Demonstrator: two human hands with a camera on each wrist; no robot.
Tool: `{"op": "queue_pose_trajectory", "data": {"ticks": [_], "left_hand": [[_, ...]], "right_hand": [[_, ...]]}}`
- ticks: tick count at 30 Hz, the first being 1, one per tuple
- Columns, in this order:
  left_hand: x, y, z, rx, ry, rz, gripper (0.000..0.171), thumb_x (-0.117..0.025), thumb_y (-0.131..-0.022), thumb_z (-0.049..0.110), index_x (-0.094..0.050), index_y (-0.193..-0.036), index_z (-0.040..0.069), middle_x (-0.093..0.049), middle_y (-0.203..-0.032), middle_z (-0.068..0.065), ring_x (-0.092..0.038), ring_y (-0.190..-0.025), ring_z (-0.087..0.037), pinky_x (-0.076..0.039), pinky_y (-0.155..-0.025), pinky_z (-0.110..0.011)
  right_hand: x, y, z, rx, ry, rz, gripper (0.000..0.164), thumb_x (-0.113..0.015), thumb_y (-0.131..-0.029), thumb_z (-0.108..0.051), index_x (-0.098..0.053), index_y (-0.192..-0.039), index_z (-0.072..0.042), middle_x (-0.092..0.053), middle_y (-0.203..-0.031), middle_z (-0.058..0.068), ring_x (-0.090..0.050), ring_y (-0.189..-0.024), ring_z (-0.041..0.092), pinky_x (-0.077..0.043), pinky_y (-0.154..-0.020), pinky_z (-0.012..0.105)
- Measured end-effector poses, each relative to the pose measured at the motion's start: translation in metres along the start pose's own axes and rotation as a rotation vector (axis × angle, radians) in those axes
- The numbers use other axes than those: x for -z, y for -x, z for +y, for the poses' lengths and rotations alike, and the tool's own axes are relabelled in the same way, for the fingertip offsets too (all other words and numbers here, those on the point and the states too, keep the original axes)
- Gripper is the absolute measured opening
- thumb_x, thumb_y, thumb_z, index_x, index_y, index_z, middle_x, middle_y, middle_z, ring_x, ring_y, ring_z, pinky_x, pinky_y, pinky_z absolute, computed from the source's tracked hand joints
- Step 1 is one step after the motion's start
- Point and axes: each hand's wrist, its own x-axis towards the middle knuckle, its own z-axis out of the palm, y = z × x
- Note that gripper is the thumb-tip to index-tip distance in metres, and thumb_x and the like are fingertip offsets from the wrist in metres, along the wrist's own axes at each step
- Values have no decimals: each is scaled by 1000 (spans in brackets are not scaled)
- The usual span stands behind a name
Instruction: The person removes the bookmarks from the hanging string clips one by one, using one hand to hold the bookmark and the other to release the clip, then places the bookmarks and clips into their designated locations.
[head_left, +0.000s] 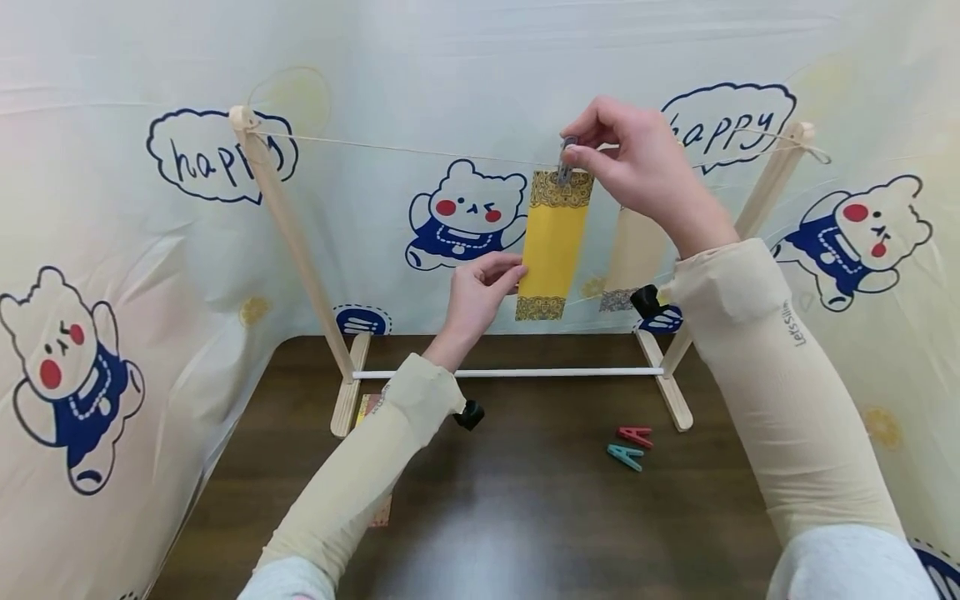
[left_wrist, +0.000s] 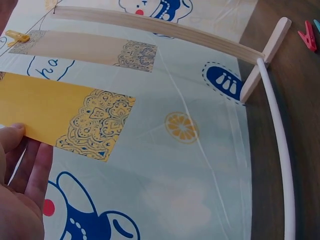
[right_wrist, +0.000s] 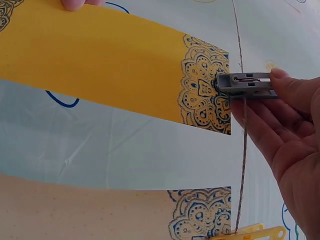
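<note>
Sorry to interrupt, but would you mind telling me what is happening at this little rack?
A person is pegging a yellow paper strip onto the string of a wooden rack. The right hand pinches a grey clip at the strip's top; the left hand steadies its edge. A beige strip already hangs alongside.

Yellow paper strip with patterned ends, hanging upright from the string, grey clothespin clamped on its top edge
</note>
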Motion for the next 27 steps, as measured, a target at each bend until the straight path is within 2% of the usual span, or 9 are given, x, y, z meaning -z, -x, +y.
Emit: {"op": "queue_pose_trajectory", "data": {"ticks": [6, 12, 19, 27], "left_hand": [[2, -1, 3, -18, 25, -16, 21, -74, -98, 12, -77, -117, 3, -78, -111, -12, -76, -97, -24, -62, -84, -33], [5, 6, 0, 2, 1, 1, 20, -74, -98, 10, -77, -116, 2, -78, -109, -12, -75, -95, -23, -62, -83, -31], [8, 10, -2, -9, -28, 8, 20, -74, -98, 11, -78, -115, 2, -78, -107, -13, -74, -92, -22, -62, -81, -29], [12, 16, -14, 28, -43, -7, 20, -74, -98, 13, -78, -115, 3, -78, -107, -11, -74, -91, -22, -62, -82, -29]], "right_hand": [[0, -3, -4, 28, 3, 65, 18, -68, -101, -12, -67, -114, 1, -69, -112, 6, -61, -98, 7, -55, -98, 26], [-7, -3, -4, 16, -32, 79, 19, -68, -101, -12, -67, -115, 1, -68, -111, 4, -62, -99, 6, -55, -99, 25], [-9, -6, -6, 27, -67, 133, 19, -68, -101, -10, -67, -114, 3, -70, -110, 4, -64, -98, 7, -55, -98, 24], [-7, 4, -4, 23, -120, 165, 20, -70, -99, -7, -67, -117, 2, -69, -111, 1, -66, -102, 8, -56, -96, 23]]}}
